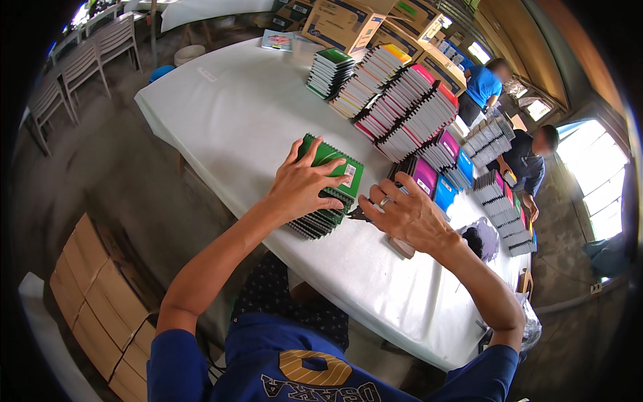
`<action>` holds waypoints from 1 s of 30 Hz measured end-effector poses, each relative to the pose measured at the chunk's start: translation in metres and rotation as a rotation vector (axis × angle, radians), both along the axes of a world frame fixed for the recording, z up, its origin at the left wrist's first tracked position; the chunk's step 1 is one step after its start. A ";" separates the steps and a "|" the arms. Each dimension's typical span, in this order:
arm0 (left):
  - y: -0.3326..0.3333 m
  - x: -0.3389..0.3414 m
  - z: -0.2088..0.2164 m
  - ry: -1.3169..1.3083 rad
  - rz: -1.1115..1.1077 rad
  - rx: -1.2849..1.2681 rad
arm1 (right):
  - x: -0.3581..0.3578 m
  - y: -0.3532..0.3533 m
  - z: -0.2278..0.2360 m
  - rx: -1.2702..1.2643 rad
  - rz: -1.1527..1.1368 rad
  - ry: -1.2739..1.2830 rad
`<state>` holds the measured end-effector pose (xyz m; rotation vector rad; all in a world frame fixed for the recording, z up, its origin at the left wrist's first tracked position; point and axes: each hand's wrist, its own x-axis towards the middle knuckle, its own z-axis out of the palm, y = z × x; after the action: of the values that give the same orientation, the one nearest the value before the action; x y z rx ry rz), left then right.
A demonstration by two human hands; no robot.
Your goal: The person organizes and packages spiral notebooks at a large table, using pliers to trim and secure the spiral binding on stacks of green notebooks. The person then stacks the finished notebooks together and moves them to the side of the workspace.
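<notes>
A stack of green spiral-bound notebooks (353, 190) stands near the table's front edge, with a white label on the top cover. My left hand (301, 182) lies over the top notebook, its fingers spread across the cover. Just right of the stack is my right hand (410, 213), fingers bent and apart, wearing a ring. I see nothing held in it, though its palm side is partly hidden. Beyond that hand stand notebooks with purple covers (424, 175) and blue covers (445, 194).
Tall notebook rows (402, 110) and a smaller green-topped stack (330, 70) occupy the white-covered table (207, 100). Cardboard boxes (338, 27) stand behind. Two people work at the far right, one handling notebooks (510, 178). Brown cartons (100, 301) sit at lower left.
</notes>
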<state>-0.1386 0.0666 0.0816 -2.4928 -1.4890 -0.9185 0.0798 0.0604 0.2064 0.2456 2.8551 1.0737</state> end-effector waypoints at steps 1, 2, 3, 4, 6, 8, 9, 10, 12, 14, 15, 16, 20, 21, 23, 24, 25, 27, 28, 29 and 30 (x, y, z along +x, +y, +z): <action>0.001 0.000 0.001 0.001 -0.005 0.002 | 0.002 0.003 -0.003 0.002 -0.005 0.001; 0.001 -0.001 0.001 0.008 -0.002 -0.020 | 0.003 0.007 -0.006 0.041 0.032 -0.026; 0.002 -0.001 0.002 0.014 0.001 -0.042 | 0.004 0.009 -0.008 0.081 0.069 -0.054; 0.002 0.000 0.002 0.013 0.000 -0.043 | 0.005 0.010 -0.009 0.080 0.068 -0.055; 0.002 0.000 0.002 0.005 -0.007 -0.060 | 0.006 0.009 -0.011 0.108 0.087 -0.079; 0.001 0.001 0.002 0.000 -0.004 -0.061 | 0.005 0.004 -0.007 0.078 0.069 -0.083; 0.000 0.000 0.002 -0.004 -0.004 -0.062 | 0.004 0.002 -0.004 0.048 0.048 -0.089; 0.000 0.001 0.002 -0.004 -0.006 -0.063 | 0.004 0.002 -0.004 0.048 0.046 -0.088; 0.000 0.001 0.003 0.028 0.006 -0.078 | 0.003 0.001 -0.004 0.069 0.068 -0.030; 0.000 0.000 0.006 0.042 0.006 -0.096 | 0.002 0.006 -0.007 0.094 0.083 -0.055; 0.000 0.001 0.007 0.056 0.010 -0.116 | 0.003 0.007 -0.008 0.117 0.101 -0.081; 0.000 0.001 0.006 0.055 0.011 -0.116 | 0.002 0.006 -0.008 0.117 0.103 -0.082; 0.002 0.001 0.000 0.013 -0.005 -0.066 | -0.001 -0.005 -0.016 0.062 -0.038 -0.088; 0.002 0.001 -0.001 0.004 -0.006 -0.052 | -0.004 -0.012 -0.021 0.055 -0.146 -0.085; 0.001 -0.001 0.001 0.020 0.001 -0.072 | -0.019 -0.037 -0.024 0.248 -0.337 -0.289; 0.000 0.000 0.002 0.034 0.005 -0.090 | -0.030 -0.044 -0.020 0.172 -0.455 -0.310; -0.001 0.000 0.003 0.032 0.006 -0.090 | -0.036 -0.048 -0.018 0.096 -0.565 -0.330; -0.003 -0.001 0.003 0.018 -0.002 -0.050 | -0.028 -0.032 -0.013 0.058 -0.486 -0.263; -0.003 0.001 0.002 0.009 -0.001 -0.050 | -0.021 -0.024 -0.010 0.020 -0.412 -0.203; -0.004 0.001 0.001 0.015 -0.010 -0.039 | -0.017 -0.017 -0.010 0.020 -0.399 -0.208; -0.005 0.000 0.000 0.021 -0.019 -0.027 | -0.013 -0.010 -0.009 -0.003 -0.224 -0.129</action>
<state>-0.1383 0.0619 0.0819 -2.5313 -1.4843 -0.8786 0.0671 0.0504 0.1970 0.4650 2.6394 1.0020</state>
